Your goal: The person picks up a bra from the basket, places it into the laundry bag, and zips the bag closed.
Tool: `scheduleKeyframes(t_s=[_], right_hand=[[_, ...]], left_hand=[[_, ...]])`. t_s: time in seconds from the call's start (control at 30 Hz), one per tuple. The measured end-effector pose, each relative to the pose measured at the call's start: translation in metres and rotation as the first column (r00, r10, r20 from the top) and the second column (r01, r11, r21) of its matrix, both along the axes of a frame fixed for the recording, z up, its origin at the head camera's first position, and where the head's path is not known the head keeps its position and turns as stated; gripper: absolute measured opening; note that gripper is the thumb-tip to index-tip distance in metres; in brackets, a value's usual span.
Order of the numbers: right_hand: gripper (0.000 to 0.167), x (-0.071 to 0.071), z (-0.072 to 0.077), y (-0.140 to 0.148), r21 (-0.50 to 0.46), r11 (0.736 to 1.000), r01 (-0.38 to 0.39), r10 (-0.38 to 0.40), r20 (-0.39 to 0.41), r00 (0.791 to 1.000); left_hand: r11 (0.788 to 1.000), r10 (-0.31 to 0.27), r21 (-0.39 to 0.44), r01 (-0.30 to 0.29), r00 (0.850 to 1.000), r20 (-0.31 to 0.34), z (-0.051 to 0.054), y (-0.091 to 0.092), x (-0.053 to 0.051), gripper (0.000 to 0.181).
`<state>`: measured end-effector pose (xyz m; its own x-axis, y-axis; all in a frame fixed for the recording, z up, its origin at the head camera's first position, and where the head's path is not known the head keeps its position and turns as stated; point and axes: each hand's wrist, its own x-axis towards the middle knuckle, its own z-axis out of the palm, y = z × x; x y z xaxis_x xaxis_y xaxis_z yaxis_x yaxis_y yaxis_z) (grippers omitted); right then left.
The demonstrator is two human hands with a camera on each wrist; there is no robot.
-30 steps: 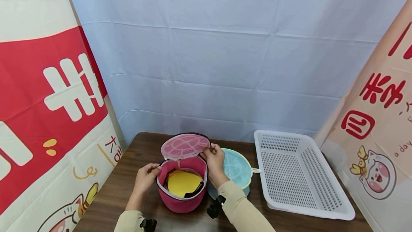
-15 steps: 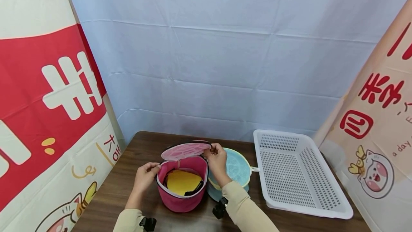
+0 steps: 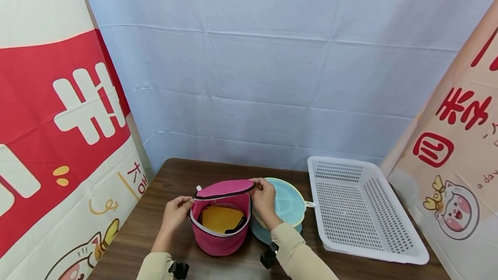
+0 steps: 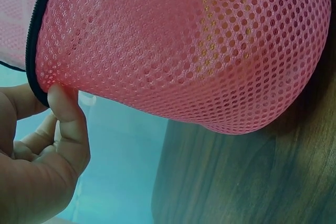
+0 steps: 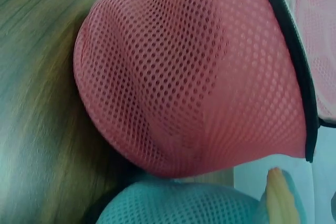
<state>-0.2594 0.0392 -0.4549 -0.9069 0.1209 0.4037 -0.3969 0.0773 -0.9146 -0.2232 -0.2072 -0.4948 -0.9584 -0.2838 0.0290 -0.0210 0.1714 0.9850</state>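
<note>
A round pink mesh laundry bag [image 3: 219, 245] with a black zip edge stands upright on the table in the head view. Inside it lies a yellow item [image 3: 221, 219] with a black part; its kind is unclear. The bag's round lid [image 3: 225, 188] is partly raised over the back of the opening. My left hand [image 3: 176, 214] pinches the left rim, and the left wrist view shows its thumb and fingers at the black zip edge [image 4: 35, 40]. With my right hand [image 3: 264, 198] I pinch the lid's right edge; this hand is not clearly visible in the right wrist view.
A light blue mesh bag [image 3: 291, 204] with a yellow rim stands right of the pink one, close beside it. Farther right is a white perforated plastic basket [image 3: 346, 211]. Both rest on a dark wooden table [image 3: 155, 202], with a pale blue cloth [image 3: 249, 77] hanging behind.
The right hand has brought the lid forward and down, so its pink outer side shows instead of its underside. The left hand stays at the rim.
</note>
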Motion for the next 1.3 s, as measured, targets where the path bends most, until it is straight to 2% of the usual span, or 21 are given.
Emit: scheduleKeyframes(t_s=[0.13, 0.33, 0.5, 0.6, 0.7, 0.8, 0.93, 1.07, 1.17, 1.3], right_hand=[[0.012, -0.003, -0.004, 0.006, 0.025, 0.999, -0.047, 0.047, -0.012, 0.999], [0.012, -0.018, -0.022, 0.010, 0.052, 0.995, -0.087, 0.085, 0.037, 0.996], [0.016, -0.025, -0.027, 0.015, 0.193, 0.979, -0.063, 0.067, -0.012, 0.998], [0.019, -0.026, -0.026, 0.018, 0.207, 0.972, -0.113, 0.110, 0.027, 0.994], [0.020, -0.027, -0.026, 0.022, 0.134, 0.967, -0.215, 0.199, 0.121, 0.972], [0.025, -0.028, -0.024, 0.025, 0.072, 0.958, -0.278, 0.261, 0.188, 0.947], [0.031, -0.028, -0.023, 0.029, -0.026, 0.937, -0.349, 0.345, 0.236, 0.908], [0.028, -0.028, -0.021, 0.031, -0.105, 0.915, -0.389, 0.403, 0.261, 0.877], [0.028, -0.026, -0.021, 0.031, -0.090, 0.919, -0.384, 0.393, 0.290, 0.872], [0.034, -0.023, -0.022, 0.030, 0.008, 0.931, -0.366, 0.344, 0.325, 0.881]], left_hand=[[1.000, 0.007, -0.005, -0.007, 1.000, 0.001, -0.001, 0.000, -0.001, 0.019], [1.000, -0.002, -0.003, 0.002, 1.000, -0.005, -0.001, 0.001, -0.001, 0.019], [1.000, -0.009, 0.021, 0.009, 1.000, 0.003, -0.002, -0.001, 0.000, 0.021], [0.999, -0.017, 0.051, 0.016, 1.000, 0.018, -0.002, -0.002, 0.000, 0.023], [0.997, -0.027, 0.078, 0.025, 0.999, 0.025, -0.003, -0.003, 0.000, 0.024], [0.995, -0.034, 0.098, 0.031, 0.999, 0.022, -0.003, -0.003, 0.000, 0.025], [0.994, -0.038, 0.102, 0.036, 0.999, 0.020, -0.003, -0.003, 0.000, 0.025], [0.995, -0.033, 0.091, 0.031, 0.999, 0.023, -0.005, -0.004, -0.002, 0.024], [0.995, -0.028, 0.095, 0.026, 0.999, 0.025, -0.006, -0.004, -0.002, 0.023], [0.987, -0.038, 0.158, 0.033, 0.999, 0.030, -0.006, -0.004, -0.002, 0.024]])
